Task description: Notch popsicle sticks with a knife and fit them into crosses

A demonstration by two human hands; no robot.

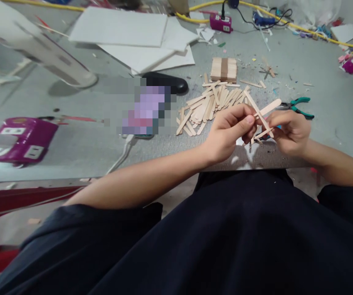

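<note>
Several crossed wooden sticks [258,107] are held up between my two hands near the table's front edge. My left hand [233,130] pinches them from the left, thumb and fingers pressed together. On the other side, my right hand [290,129] has its fingers closed round the sticks' right part. A loose pile of wooden sticks [205,106] lies left of and behind my hands. Behind the pile sits a banded bundle of sticks [230,70]. Pliers with teal handles [301,107] lie just behind my right hand.
White foam sheets [127,28] lie at the back. Left of the pile are a blurred-out phone [148,107] with a white cable and a black object [178,85]. A purple power socket [29,137] is at far left; a blue glue gun [262,18] lies at the back right.
</note>
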